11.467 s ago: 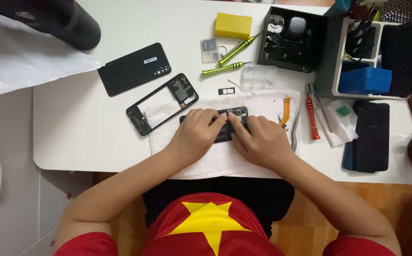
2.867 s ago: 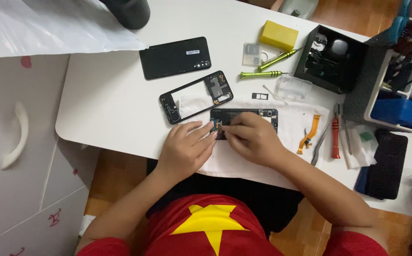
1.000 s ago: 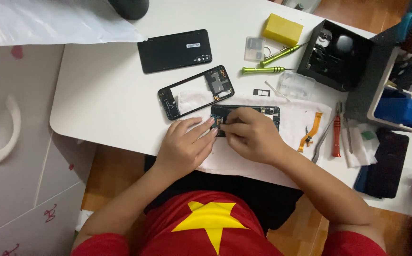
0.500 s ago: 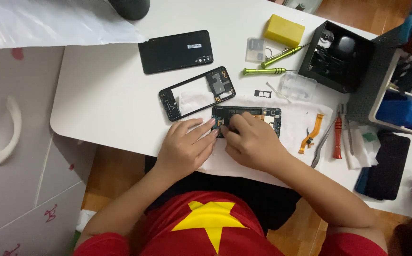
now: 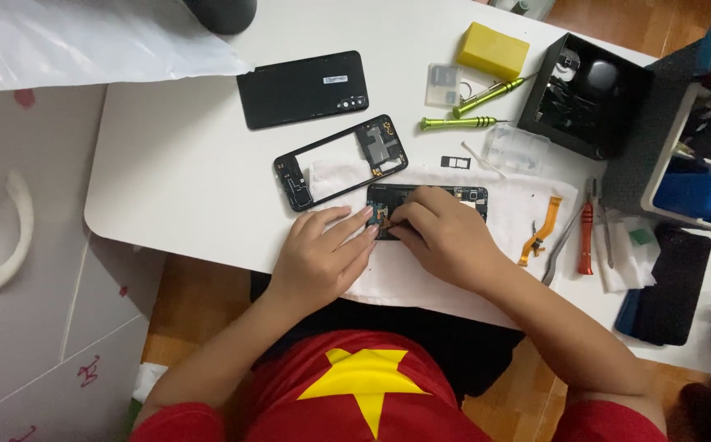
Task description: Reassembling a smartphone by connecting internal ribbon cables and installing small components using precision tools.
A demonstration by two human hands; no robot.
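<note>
Lying on a white cloth (image 5: pixel 421 278) at the tabletop's (image 5: pixel 175 180) near edge, the opened phone (image 5: pixel 421 200) sits under both hands. Right hand (image 5: pixel 445 237) pinches at its left end; left hand (image 5: pixel 323 254) rests flat, fingers loose, touching it. Phone frame (image 5: pixel 341 161) lies just beyond.

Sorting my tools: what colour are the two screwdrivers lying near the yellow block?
Bright lime green, seen in the head view: two screwdrivers.
</note>
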